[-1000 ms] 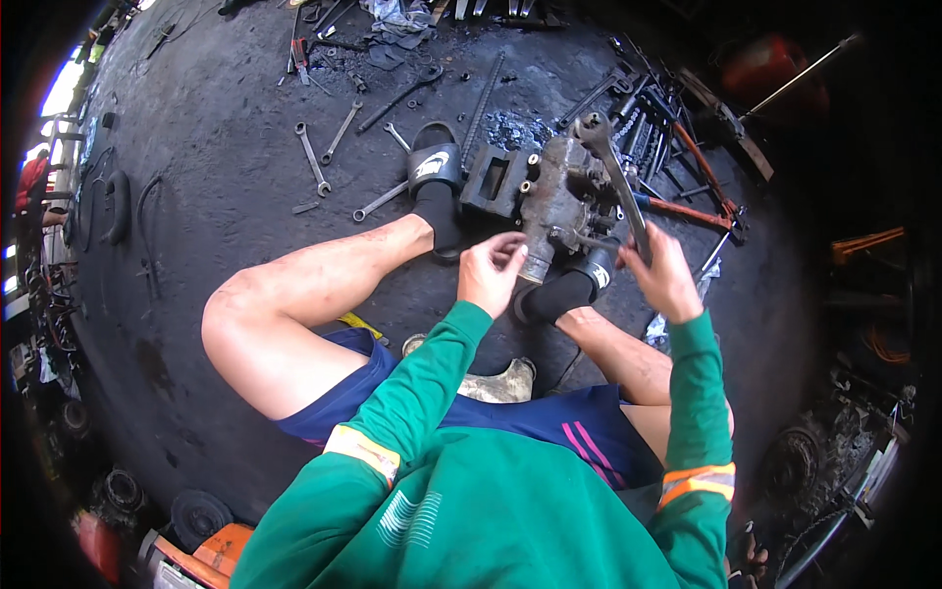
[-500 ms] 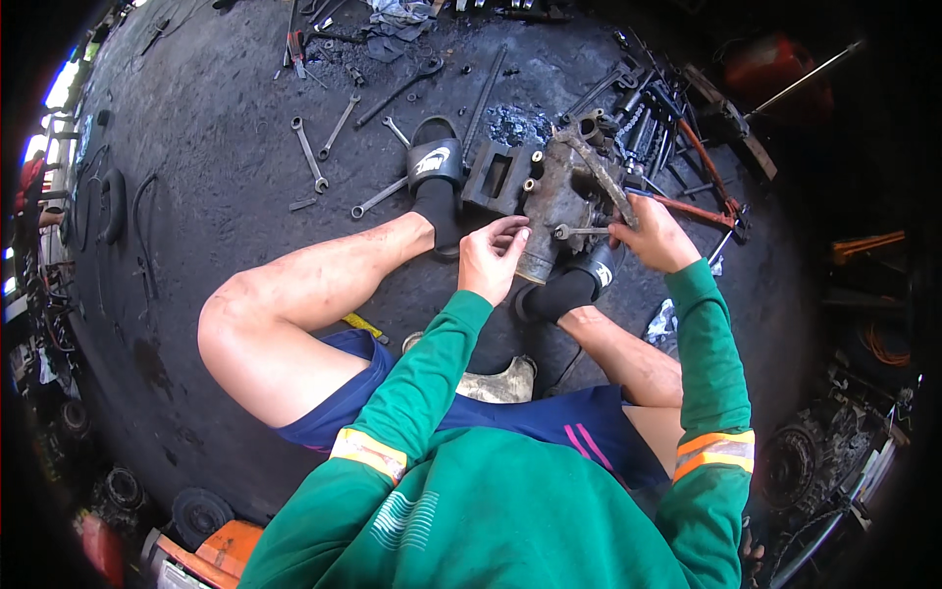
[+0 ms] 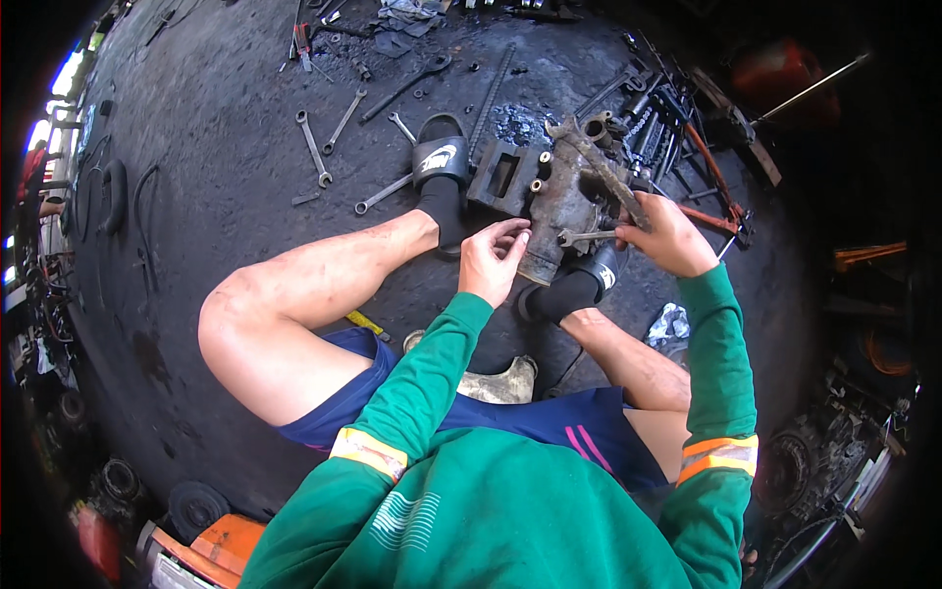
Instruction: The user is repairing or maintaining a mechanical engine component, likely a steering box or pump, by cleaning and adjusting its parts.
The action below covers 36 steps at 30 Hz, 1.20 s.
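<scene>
Well off to the left of the fingers, several loose spanners (image 3: pixel 314 147) lay scattered on the dark, oily floor (image 3: pixel 196 226). Nearer in, a black sandal (image 3: pixel 439 162) covered the left foot, just left of a dark metal bracket (image 3: pixel 502 177). The left hand (image 3: pixel 494 260) rested against the lower left side of the rusty metal housing (image 3: pixel 567 196), its fingers (image 3: pixel 510 232) loosely curled and touching the casting rather than gripping it. The housing stood on the floor between the two feet, directly under both sets of fingers. A small spanner (image 3: pixel 589 237) lay across its lower front, and the right hand (image 3: pixel 667 236) was closed around the spanner's far end, fingers wrapped tight. Beyond the right fingers, a heap of sockets and tools (image 3: pixel 657 118) lay against the housing's far side, with red-handled cutters (image 3: pixel 716 196) to their right.
</scene>
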{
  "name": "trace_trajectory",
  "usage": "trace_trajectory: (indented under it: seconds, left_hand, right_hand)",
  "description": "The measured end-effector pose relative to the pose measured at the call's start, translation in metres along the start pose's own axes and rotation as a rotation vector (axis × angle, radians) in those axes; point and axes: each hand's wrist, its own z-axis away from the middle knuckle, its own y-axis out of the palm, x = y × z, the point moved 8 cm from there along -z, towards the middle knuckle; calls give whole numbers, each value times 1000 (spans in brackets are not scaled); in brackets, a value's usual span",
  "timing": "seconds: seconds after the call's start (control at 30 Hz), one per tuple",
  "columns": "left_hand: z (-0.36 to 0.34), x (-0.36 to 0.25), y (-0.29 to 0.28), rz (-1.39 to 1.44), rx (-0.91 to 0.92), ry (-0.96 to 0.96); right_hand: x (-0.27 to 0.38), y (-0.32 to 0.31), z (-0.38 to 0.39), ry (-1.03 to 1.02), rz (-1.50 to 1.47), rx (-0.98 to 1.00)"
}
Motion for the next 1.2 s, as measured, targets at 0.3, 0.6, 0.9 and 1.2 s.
trace_trajectory:
  seconds: [0.3,0.6,0.9,1.2]
  left_hand:
    - [-7,-26,34,-66,68,225]
    - [-14,-15,38,-50,60,134]
    - [-27,-42,54,-188,132,327]
    - [-67,-58,77,-430,350,407]
  right_hand:
    - [-24,3,-49,-20,137,202]
    - [-22,11,-81,145,199,475]
    - [-21,23,-80,-105,285,287]
    - [-7,31,-81,-56,223,-7]
